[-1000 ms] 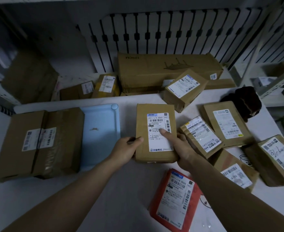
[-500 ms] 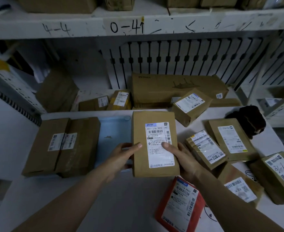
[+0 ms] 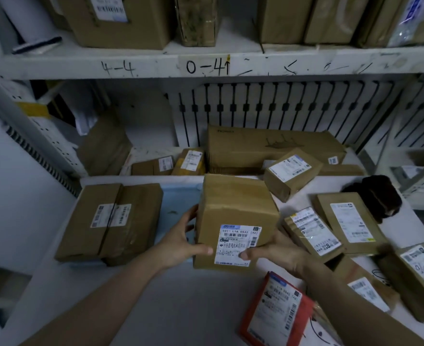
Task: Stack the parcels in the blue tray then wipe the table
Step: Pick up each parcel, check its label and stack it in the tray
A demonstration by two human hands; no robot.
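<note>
Table point(image 3: 156, 308): white, under both hands.
Large box point(image 3: 111, 221): lies left of the left hand, covering the tray's left part.
Blue tray point(image 3: 174, 208): just beyond the left hand, partly hidden.
Held parcel point(image 3: 235, 221): brown, label facing up, raised between the hands, overlapping the tray's right edge.
Loose parcels point(image 3: 348, 221): scattered right of the right hand.
Left hand point(image 3: 181, 239): fingers curled around the parcel's left side.
Right hand point(image 3: 275, 253): clasping its lower right corner.

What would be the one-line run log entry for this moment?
phase: stacking | held: cardboard parcel, both hands | left hand | right hand | blue tray: one large box inside
</note>
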